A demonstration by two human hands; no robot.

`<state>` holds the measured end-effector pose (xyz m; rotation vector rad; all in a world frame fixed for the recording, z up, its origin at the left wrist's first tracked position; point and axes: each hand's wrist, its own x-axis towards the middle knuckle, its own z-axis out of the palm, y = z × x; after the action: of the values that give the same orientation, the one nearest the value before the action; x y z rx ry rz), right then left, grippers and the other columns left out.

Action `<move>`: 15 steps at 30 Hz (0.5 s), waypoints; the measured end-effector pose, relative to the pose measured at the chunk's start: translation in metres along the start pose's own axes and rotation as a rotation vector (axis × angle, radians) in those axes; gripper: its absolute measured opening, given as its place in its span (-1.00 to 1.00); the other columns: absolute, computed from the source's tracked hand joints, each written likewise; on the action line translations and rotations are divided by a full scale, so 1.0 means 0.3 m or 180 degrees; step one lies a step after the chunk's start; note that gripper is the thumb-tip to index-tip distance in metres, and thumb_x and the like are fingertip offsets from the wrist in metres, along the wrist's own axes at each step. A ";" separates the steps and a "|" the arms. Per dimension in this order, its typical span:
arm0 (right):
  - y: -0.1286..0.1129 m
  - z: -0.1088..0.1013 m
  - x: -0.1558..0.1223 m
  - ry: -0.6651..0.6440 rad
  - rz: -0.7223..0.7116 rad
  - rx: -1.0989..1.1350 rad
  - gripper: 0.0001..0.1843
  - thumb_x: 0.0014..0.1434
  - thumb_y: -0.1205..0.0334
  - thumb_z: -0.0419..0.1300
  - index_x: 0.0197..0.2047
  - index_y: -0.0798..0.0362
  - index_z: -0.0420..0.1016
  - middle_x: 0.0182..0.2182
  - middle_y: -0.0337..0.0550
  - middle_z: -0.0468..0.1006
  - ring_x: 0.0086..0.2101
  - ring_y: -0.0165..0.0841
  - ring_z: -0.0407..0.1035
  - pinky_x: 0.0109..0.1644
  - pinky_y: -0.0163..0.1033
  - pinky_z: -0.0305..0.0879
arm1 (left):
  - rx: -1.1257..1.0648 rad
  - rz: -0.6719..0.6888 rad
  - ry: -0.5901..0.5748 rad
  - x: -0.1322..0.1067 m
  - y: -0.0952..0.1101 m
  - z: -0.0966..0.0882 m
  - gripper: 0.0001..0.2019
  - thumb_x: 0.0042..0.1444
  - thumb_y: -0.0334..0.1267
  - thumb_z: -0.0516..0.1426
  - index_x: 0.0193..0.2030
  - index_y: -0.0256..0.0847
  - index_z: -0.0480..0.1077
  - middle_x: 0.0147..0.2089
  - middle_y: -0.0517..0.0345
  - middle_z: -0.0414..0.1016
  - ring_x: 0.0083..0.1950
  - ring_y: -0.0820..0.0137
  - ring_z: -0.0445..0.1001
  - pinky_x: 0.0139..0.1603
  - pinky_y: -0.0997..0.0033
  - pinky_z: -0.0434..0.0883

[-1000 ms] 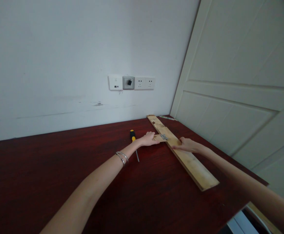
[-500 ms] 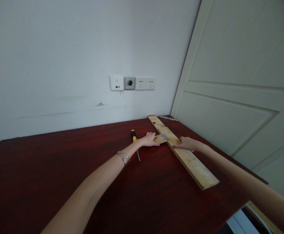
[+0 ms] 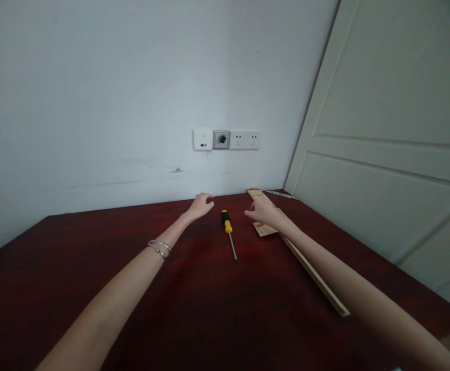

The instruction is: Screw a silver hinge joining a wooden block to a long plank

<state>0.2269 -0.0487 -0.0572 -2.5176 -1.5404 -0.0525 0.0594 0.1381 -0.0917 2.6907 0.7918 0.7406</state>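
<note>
A screwdriver [image 3: 228, 226] with a black and yellow handle lies on the dark red table [image 3: 194, 299], its metal shaft pointing toward me. To its left, my left hand [image 3: 202, 205] hovers with thumb and fingers apart, holding nothing. On the other side my right hand [image 3: 261, 212] is in the air, thumb and fingers parted and nothing visible between them. Beneath and behind that hand lies a long wooden board [image 3: 313, 274], partly covered by my right forearm. A short wooden piece [image 3: 264, 230] juts out from the board's left side; the metal part on it is hidden.
A white wall [image 3: 124, 103] with a row of sockets [image 3: 245, 140] rises behind the table. A pale panelled door [image 3: 387, 113] stands along the right side. A thin printed strip [image 3: 281, 195] lies in the far right corner.
My left hand has let go of the short wooden piece and moved left, past the screwdriver. My right hand has left the long board and moved left and up. The view has shifted slightly.
</note>
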 end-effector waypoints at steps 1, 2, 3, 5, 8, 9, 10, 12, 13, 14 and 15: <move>-0.046 0.022 0.019 0.0005 -0.0001 0.0005 -0.51 0.07 -0.10 0.14 -0.27 0.21 0.59 -0.26 0.18 0.61 -0.16 -0.11 0.47 -0.13 -0.24 0.31 | 0.0088 -0.0165 0.0014 -0.024 -0.054 -0.004 -0.68 0.13 -0.33 0.02 0.01 -0.29 0.41 0.06 -0.02 0.45 0.12 0.25 0.36 0.21 0.30 0.24; -0.087 0.045 0.036 -0.0006 -0.0006 0.0021 -0.45 0.05 -0.15 0.14 -0.23 0.23 0.58 -0.24 0.22 0.60 -0.16 -0.09 0.47 -0.15 -0.23 0.32 | 0.0178 -0.0332 0.0007 -0.050 -0.106 -0.006 -0.68 0.12 -0.34 0.02 0.00 -0.28 0.42 0.05 -0.01 0.46 0.11 0.25 0.37 0.19 0.29 0.25; -0.123 0.066 0.049 -0.0034 -0.0008 0.0039 -0.39 0.03 -0.19 0.15 -0.19 0.25 0.57 -0.21 0.26 0.59 -0.16 -0.06 0.48 -0.17 -0.22 0.33 | 0.0270 -0.0499 0.0004 -0.079 -0.155 -0.007 -0.69 0.12 -0.34 0.02 -0.01 -0.28 0.42 0.04 -0.02 0.46 0.09 0.23 0.38 0.17 0.27 0.27; -0.178 0.104 0.070 -0.0109 0.0001 0.0065 -0.35 -0.02 -0.21 0.17 -0.13 0.25 0.54 -0.18 0.28 0.57 -0.15 -0.02 0.48 -0.18 -0.18 0.36 | 0.0443 -0.0765 -0.0035 -0.137 -0.239 -0.006 -0.69 0.11 -0.33 0.02 -0.02 -0.29 0.42 0.03 -0.06 0.46 0.07 0.19 0.39 0.13 0.23 0.29; -0.225 0.145 0.086 -0.0253 0.0065 0.0097 -0.39 -0.05 -0.13 0.23 -0.10 0.22 0.53 -0.17 0.25 0.57 -0.13 -0.01 0.48 -0.19 -0.17 0.38 | 0.0677 -0.0966 -0.0066 -0.214 -0.324 -0.006 -0.65 0.14 -0.27 0.00 0.04 -0.34 0.35 0.06 -0.17 0.40 0.10 0.10 0.34 0.10 0.16 0.28; -0.234 0.155 0.090 -0.0281 0.0102 0.0100 -0.42 -0.05 -0.09 0.24 -0.09 0.21 0.53 -0.17 0.24 0.57 -0.12 -0.01 0.48 -0.19 -0.16 0.39 | 0.0750 -0.0982 -0.0076 -0.235 -0.341 -0.006 -0.62 0.15 -0.25 0.00 0.07 -0.34 0.32 0.09 -0.19 0.37 0.12 0.08 0.31 0.11 0.14 0.26; -0.239 0.163 0.093 -0.0295 0.0141 0.0101 -0.44 -0.05 -0.05 0.25 -0.08 0.20 0.52 -0.16 0.24 0.57 -0.11 -0.01 0.48 -0.18 -0.15 0.39 | 0.0815 -0.0967 -0.0094 -0.253 -0.353 -0.005 -0.61 0.15 -0.23 0.00 0.10 -0.33 0.30 0.12 -0.20 0.33 0.15 0.07 0.29 0.12 0.14 0.24; -0.243 0.178 0.097 -0.0306 0.0206 0.0099 -0.49 -0.05 0.03 0.25 -0.08 0.19 0.52 -0.14 0.23 0.56 -0.10 -0.01 0.47 -0.16 -0.14 0.40 | 0.0920 -0.0894 -0.0147 -0.279 -0.366 0.000 -0.60 0.17 -0.21 0.00 0.12 -0.30 0.27 0.16 -0.20 0.28 0.17 0.07 0.25 0.14 0.15 0.21; -0.243 0.185 0.099 -0.0313 0.0227 0.0100 -0.50 -0.05 0.06 0.26 -0.08 0.19 0.52 -0.13 0.23 0.56 -0.10 -0.02 0.47 -0.16 -0.14 0.40 | 0.0961 -0.0857 -0.0176 -0.288 -0.369 0.003 -0.61 0.18 -0.20 -0.02 0.12 -0.29 0.26 0.17 -0.19 0.27 0.17 0.08 0.25 0.15 0.16 0.20; -0.241 0.192 0.101 -0.0319 0.0241 0.0101 -0.50 -0.06 0.07 0.26 -0.08 0.19 0.52 -0.13 0.23 0.56 -0.10 -0.02 0.47 -0.17 -0.14 0.41 | 0.0995 -0.0830 -0.0200 -0.294 -0.370 0.008 -0.62 0.20 -0.20 -0.04 0.12 -0.29 0.26 0.16 -0.19 0.27 0.17 0.09 0.25 0.15 0.17 0.20; -0.238 0.198 0.102 -0.0323 0.0247 0.0105 -0.50 -0.07 0.08 0.27 -0.08 0.20 0.52 -0.12 0.23 0.56 -0.11 -0.01 0.48 -0.18 -0.15 0.41 | 0.1025 -0.0813 -0.0217 -0.298 -0.370 0.012 -0.62 0.22 -0.20 -0.06 0.12 -0.30 0.26 0.16 -0.20 0.27 0.17 0.09 0.25 0.14 0.18 0.20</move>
<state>0.1737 0.0203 -0.1015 -2.5880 -1.4647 0.1125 -0.0520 0.1791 -0.1705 2.7891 1.3043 0.4937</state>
